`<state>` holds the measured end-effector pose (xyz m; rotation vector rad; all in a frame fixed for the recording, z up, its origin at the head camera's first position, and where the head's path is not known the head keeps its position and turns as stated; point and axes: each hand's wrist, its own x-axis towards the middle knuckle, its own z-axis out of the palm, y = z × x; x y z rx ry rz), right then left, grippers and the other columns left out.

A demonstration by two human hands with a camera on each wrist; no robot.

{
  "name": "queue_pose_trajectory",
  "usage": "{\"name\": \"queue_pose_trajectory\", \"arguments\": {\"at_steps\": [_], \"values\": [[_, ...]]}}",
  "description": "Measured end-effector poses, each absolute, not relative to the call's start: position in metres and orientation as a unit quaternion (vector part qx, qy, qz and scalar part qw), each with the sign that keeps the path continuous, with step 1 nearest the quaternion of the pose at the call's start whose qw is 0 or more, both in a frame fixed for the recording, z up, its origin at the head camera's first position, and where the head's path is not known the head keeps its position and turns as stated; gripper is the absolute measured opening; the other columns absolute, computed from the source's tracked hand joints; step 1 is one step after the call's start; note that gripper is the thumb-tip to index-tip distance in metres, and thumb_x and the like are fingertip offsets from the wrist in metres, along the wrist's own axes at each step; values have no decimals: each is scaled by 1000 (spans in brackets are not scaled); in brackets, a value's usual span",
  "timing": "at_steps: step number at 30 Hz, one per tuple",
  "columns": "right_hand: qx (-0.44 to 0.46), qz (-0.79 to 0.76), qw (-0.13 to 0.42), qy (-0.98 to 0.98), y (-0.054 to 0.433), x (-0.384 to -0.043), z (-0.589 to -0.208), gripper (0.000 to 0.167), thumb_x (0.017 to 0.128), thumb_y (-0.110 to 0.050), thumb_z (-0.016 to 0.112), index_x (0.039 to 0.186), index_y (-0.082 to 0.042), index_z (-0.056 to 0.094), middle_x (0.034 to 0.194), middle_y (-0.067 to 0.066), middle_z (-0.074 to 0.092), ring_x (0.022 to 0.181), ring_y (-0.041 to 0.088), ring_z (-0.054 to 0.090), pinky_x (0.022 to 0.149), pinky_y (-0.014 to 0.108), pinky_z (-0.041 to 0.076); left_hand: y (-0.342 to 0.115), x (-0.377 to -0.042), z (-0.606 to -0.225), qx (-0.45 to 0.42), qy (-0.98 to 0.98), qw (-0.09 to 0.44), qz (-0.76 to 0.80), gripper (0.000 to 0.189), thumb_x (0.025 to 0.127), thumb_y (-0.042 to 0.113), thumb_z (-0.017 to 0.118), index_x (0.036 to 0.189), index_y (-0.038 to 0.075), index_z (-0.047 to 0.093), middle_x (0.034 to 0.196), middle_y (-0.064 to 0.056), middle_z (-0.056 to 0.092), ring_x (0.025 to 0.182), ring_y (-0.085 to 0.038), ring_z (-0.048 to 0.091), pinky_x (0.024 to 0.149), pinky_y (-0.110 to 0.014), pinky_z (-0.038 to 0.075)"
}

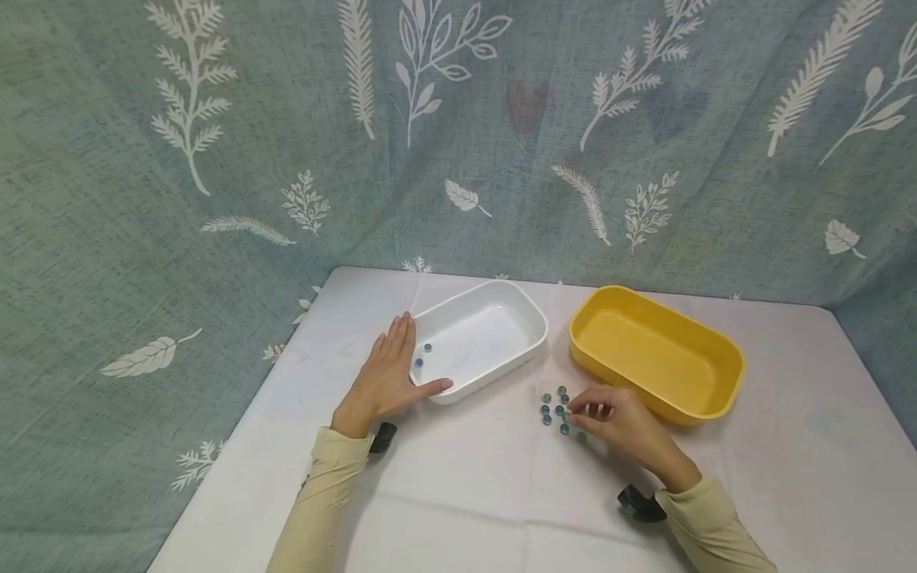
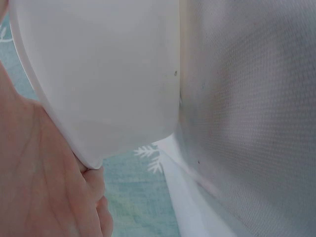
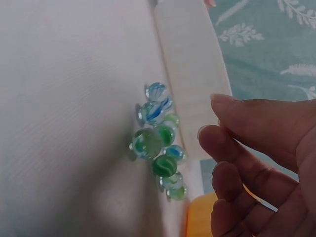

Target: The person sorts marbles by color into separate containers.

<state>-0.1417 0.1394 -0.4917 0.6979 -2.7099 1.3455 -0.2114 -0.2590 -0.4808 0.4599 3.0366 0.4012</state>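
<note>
We see a blue-green fabric backdrop (image 1: pixel 458 215) printed with white leaves and sprigs rising behind the tabletop (image 1: pixel 444 493), which is covered in pale cloth. On it, toward the right, we find a yellow container (image 1: pixel 652 342) set at an angle, and to its left a white container (image 1: pixel 494 334), the two near each other but apart. Two pale yellowish sleeves (image 1: pixel 318 501) reach in from the near edge, one on each side.

The left hand (image 1: pixel 383 378) lies against the left end of the white container, its fingers (image 1: pixel 401 338) straight and close together along that end, its thumb (image 1: pixel 430 390) spread over the rim at the near corner. We see the right hand (image 1: pixel 623 418) just in front of the yellow container, fingers bent, thumb and forefinger tips close together; in the right wrist view we make out nothing between them. A dark wrist camera (image 1: pixel 640 506) sits below each hand.

Smallest are the marbles. We see a loose cluster of marbles (image 1: pixel 560 411), green and blue, on the tabletop between the near ends of the containers. It lies mostly just left of the right fingertips, with one green marble (image 1: pixel 582 438) below the hand. Two bluish marbles (image 1: pixel 427 348) rest inside the white container, near the left hand.
</note>
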Motion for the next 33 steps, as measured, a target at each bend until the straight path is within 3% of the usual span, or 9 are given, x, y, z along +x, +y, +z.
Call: {"name": "queue_pose_trajectory", "arguments": {"at_steps": [5,13,33], "values": [[217,418,4,-882,138,-139,-495,12,82,-5,84,92,-11,79,84,-9,70,74,-1,56,65,21,52,-259,-211,-480,151,979,25,131,127,85,85,53,165,3,-1,176,-11,-7,165,-27,-6,134,-52,7],[201,401,-31,-893,137,-137,-497,11,84,-10,84,93,-13,80,84,-9,68,74,1,56,66,20,51,-258,-210,-479,151,980,26,124,127,85,86,52,165,3,-1,176,-11,-8,164,-27,-5,134,-51,7],[200,338,-26,-920,129,-137,-497,15,81,-9,87,93,-15,81,85,-9,71,77,6,56,67,20,50,-257,-210,-479,149,981,22,126,126,85,85,53,165,3,-1,176,-10,-8,165,-27,-5,134,-52,7]]}}
